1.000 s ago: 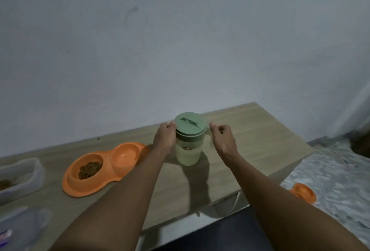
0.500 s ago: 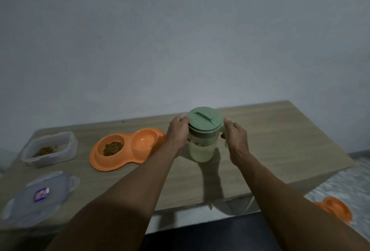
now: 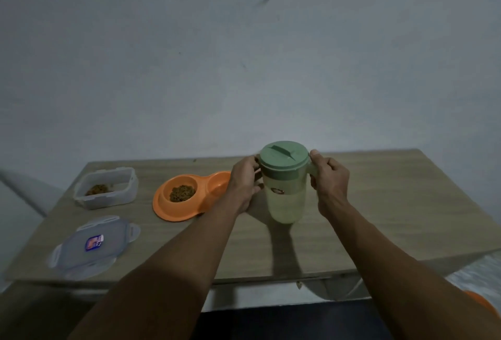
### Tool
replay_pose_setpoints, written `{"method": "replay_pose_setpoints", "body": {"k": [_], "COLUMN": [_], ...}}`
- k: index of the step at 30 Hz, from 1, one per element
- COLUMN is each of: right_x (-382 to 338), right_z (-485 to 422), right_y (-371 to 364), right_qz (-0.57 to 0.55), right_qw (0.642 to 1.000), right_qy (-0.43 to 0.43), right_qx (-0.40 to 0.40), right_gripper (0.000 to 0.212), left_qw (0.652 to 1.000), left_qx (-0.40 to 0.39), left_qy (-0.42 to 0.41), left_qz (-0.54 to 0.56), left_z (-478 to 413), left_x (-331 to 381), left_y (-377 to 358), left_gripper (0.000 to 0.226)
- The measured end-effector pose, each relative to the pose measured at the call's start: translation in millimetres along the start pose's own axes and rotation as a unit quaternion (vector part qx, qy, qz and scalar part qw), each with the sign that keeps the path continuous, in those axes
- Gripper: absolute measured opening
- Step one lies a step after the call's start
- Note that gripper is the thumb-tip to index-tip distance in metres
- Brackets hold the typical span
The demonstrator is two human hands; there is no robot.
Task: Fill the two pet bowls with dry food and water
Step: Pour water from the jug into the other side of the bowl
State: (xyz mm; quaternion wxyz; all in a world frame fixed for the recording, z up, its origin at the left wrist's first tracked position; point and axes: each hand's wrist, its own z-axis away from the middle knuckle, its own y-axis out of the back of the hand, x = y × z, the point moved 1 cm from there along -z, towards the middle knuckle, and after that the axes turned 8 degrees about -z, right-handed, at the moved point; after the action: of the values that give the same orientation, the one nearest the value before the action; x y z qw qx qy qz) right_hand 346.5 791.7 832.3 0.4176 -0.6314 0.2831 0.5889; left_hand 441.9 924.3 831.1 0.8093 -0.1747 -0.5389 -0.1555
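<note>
A pale green water jug (image 3: pixel 285 198) with a darker green lid (image 3: pixel 283 156) stands upright on the wooden table (image 3: pixel 379 220). My left hand (image 3: pixel 244 182) grips its left side just under the lid. My right hand (image 3: pixel 332 181) holds the handle on its right side. To the left lies an orange double pet bowl (image 3: pixel 187 196). Its left cup holds brown dry food (image 3: pixel 182 192). Its right cup (image 3: pixel 221 184) looks dry and is partly hidden by my left hand.
A clear plastic food container (image 3: pixel 107 186) with some kibble sits at the table's back left. Its loose lid (image 3: pixel 93 246) lies in front of it near the table edge. An orange object (image 3: pixel 482 303) lies on the floor at lower right. A wall runs behind the table.
Both hands have closed onto the jug, the left on its side and the right on the handle. The camera has swung left, bringing the container and lid fully into view.
</note>
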Motion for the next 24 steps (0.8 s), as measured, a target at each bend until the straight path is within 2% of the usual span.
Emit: {"method": "replay_pose_setpoints", "body": {"k": [3, 6, 9, 14, 24], "right_x": [-3, -9, -13, -9, 3], "right_z": [3, 4, 4, 2, 3], "right_y": [-12, -24, -32, -43, -59], "right_qz": [-0.007, -0.005, 0.016, 0.064, 0.178], "right_qw": [1.000, 1.000, 1.000, 0.998, 0.984], "right_qy": [-0.005, -0.001, 0.005, 0.009, 0.012], "right_qx": [-0.002, -0.010, -0.020, -0.023, -0.010], "right_gripper": [0.033, 0.034, 0.035, 0.036, 0.044], "left_qw": [0.999, 0.997, 0.996, 0.995, 0.993], "left_qx": [0.025, 0.029, 0.011, -0.007, -0.029], "left_qy": [0.001, 0.010, 0.005, 0.014, 0.031], "left_qz": [-0.027, -0.067, -0.087, -0.103, -0.107], "left_z": [-2, 3, 13, 23, 29], "left_x": [-16, -42, -61, -73, -73], "left_y": [9, 15, 17, 17, 23], "left_gripper": [0.040, 0.037, 0.037, 0.026, 0.041]}}
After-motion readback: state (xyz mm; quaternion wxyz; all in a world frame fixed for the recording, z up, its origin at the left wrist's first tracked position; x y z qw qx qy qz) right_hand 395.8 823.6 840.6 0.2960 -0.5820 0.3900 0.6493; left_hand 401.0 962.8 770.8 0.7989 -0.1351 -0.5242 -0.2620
